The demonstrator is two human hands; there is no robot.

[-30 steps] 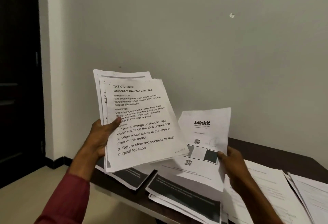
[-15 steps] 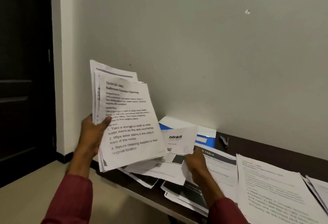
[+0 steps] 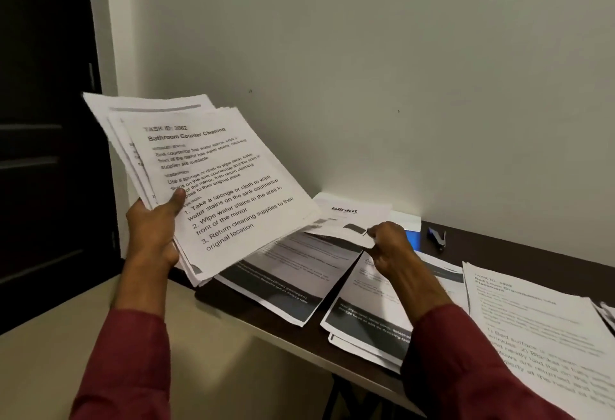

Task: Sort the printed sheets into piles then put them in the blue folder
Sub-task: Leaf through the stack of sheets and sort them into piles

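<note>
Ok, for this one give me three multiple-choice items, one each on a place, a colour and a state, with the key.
1. Where is the blue folder?
A) on the table, behind the right hand
B) on the floor
C) in the left hand
2. What colour are the sleeves?
A) white
B) dark red
C) green
3. What is the right hand doing?
A) lying flat
B) pinching the blinkit sheet
C) holding a pen
Key: 1 A, blue shows just past the knuckles; 2 B, both forearms wear dark red; 3 B, thumb and fingers close on the sheet's edge.
</note>
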